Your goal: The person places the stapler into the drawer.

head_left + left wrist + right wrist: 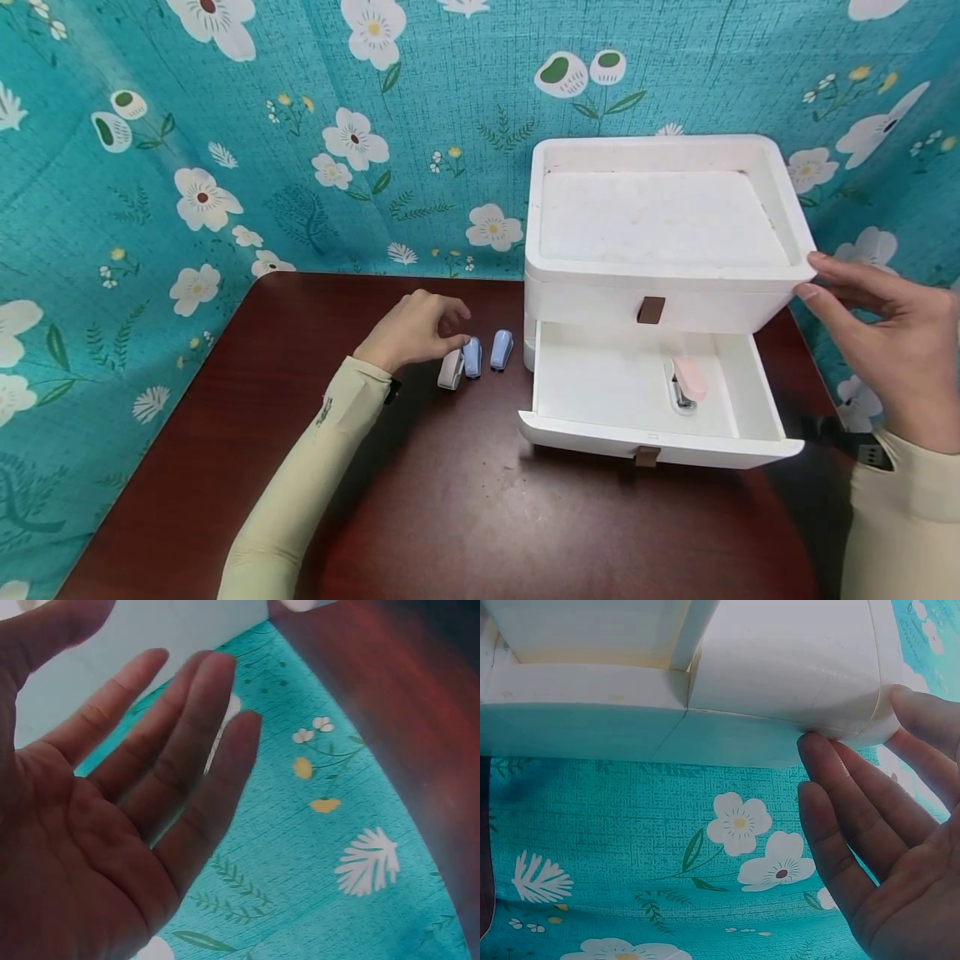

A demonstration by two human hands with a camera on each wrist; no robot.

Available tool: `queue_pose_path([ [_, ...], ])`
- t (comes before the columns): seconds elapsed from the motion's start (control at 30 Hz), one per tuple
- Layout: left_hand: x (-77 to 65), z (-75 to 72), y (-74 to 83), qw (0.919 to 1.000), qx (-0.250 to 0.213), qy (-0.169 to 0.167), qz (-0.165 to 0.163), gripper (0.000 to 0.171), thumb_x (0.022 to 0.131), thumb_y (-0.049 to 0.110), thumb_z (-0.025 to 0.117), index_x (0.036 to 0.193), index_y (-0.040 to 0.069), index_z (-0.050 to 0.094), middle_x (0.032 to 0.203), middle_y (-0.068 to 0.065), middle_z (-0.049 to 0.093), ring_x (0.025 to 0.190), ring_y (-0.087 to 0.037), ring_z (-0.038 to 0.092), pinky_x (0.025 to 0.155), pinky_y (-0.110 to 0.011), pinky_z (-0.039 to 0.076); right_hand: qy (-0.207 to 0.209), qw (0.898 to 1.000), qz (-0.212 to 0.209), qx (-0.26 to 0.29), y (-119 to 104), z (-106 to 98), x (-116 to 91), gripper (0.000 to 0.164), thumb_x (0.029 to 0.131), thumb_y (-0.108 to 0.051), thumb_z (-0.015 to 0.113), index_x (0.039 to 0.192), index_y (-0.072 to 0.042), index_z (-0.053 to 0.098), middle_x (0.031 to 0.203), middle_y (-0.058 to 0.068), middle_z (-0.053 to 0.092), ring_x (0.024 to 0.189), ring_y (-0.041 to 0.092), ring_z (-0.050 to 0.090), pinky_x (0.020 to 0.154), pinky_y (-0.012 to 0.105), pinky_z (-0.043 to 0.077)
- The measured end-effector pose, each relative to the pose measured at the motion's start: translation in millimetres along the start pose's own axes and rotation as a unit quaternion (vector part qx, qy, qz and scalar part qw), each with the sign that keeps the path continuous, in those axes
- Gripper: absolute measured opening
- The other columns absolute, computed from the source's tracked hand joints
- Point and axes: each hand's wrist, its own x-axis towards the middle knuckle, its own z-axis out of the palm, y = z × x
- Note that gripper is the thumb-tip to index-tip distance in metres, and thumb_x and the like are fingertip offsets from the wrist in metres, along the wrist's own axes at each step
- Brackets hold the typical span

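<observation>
My left hand is over a small group of mini staplers on the table, its thumb overlapping a blue stapler in the head view. Beside that one lies a pale stapler, partly under the hand, and a second blue stapler sits a little to the right. The left wrist view shows the palm with fingers spread loosely and nothing in them. At the right front corner of the white drawer unit, my right hand touches the side with nearly straight fingertips. A pink stapler stands in the pulled-out lower drawer.
The upper drawer, with a brown pull tab, is closed below an open-topped tray. Behind the dark red table hangs a teal flowered cloth. The lower drawer's front juts out over the table.
</observation>
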Motion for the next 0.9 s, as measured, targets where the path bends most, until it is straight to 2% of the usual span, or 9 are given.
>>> queue_pose_path([
  [0.2,-4.4,12.5,-6.9,0.9991,0.021,-0.005,-0.036,0.031,0.090,0.026,0.079,0.117,0.011,0.075,0.097,-0.006,0.079,0.080,-0.013,0.069,0.076,-0.036,0.060,-0.001,1.000,-0.011,0.005,0.7,0.1,0.7,0.042,0.096,-0.017,0.076,0.136,-0.029,0.070,0.131,-0.025,0.069,0.100,-0.022,0.057,0.093,0.004,0.044],
  [0.47,-4.9,26.8,-11.1,0.9970,0.028,-0.015,-0.071,0.026,0.089,0.021,0.076,0.114,0.013,0.075,0.083,0.002,0.072,0.069,-0.013,0.064,0.069,-0.033,0.055,0.002,1.000,-0.009,0.001,0.6,-0.2,0.5,0.042,0.096,-0.018,0.076,0.136,-0.030,0.070,0.130,-0.028,0.068,0.100,-0.022,0.057,0.093,0.004,0.044],
  [0.7,-5.2,33.2,-12.9,0.9955,0.038,-0.012,-0.086,0.023,0.088,0.020,0.075,0.110,0.011,0.075,0.078,0.001,0.069,0.064,-0.014,0.058,0.062,-0.031,0.049,0.001,1.000,-0.007,0.003,1.0,0.3,0.5,0.042,0.096,-0.017,0.076,0.136,-0.028,0.070,0.129,-0.028,0.068,0.100,-0.021,0.058,0.091,0.003,0.044],
  [0.9,-5.6,37.5,-14.2,0.9947,0.043,-0.011,-0.093,0.024,0.088,0.023,0.078,0.109,0.011,0.075,0.077,-0.001,0.066,0.061,-0.014,0.055,0.058,-0.030,0.046,0.001,1.000,0.001,-0.007,0.7,0.3,0.2,0.042,0.096,-0.020,0.075,0.136,-0.030,0.069,0.131,-0.028,0.067,0.100,-0.021,0.056,0.096,0.007,0.045],
])
